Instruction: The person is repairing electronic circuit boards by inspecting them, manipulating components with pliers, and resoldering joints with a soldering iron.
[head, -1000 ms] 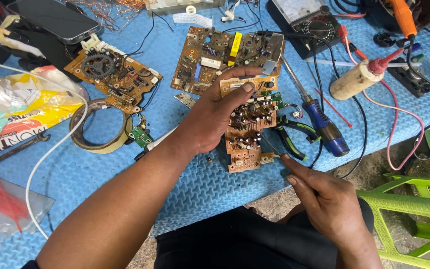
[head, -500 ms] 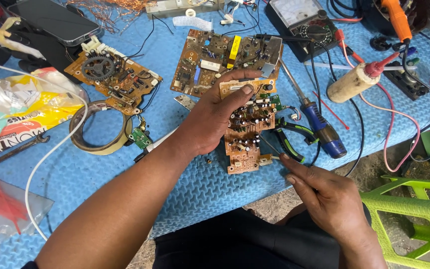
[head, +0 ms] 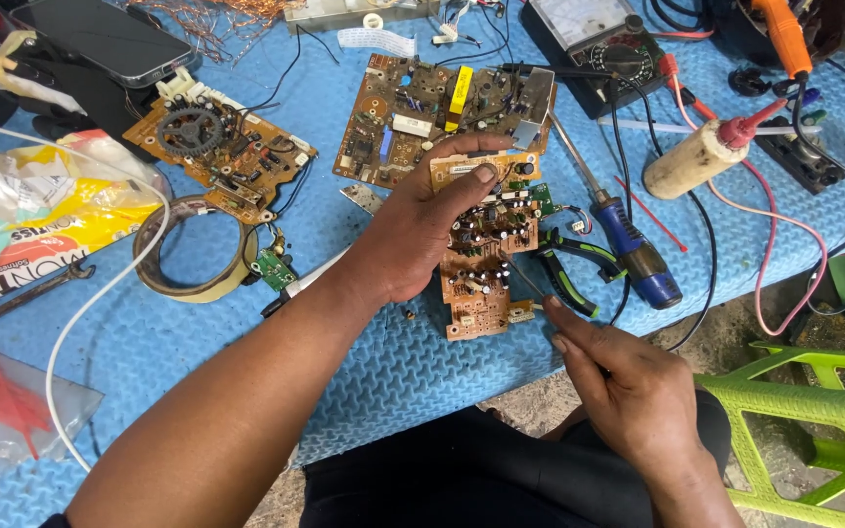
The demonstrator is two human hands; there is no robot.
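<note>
**At centre frame: small board held, thin tool at its lower edge**

Centre of the head view, my left hand (head: 413, 244) lies over a narrow brown circuit board (head: 486, 259), thumb pressed on its top end and fingers curled round its left side, pinning it against the blue mat (head: 129, 362). Lower right, my right hand (head: 628, 381) has fingers pinched together on what looks like a thin probe or wire touching the board's lower right edge; I cannot tell exactly what it is. Just right of the board lie green-handled pliers (head: 574, 274) and a blue-handled screwdriver (head: 628, 244). A larger board (head: 422, 108) sits above. I judge this as working a component near that lower edge; the next move calls for a steady board and a fine, light tip.
</note>
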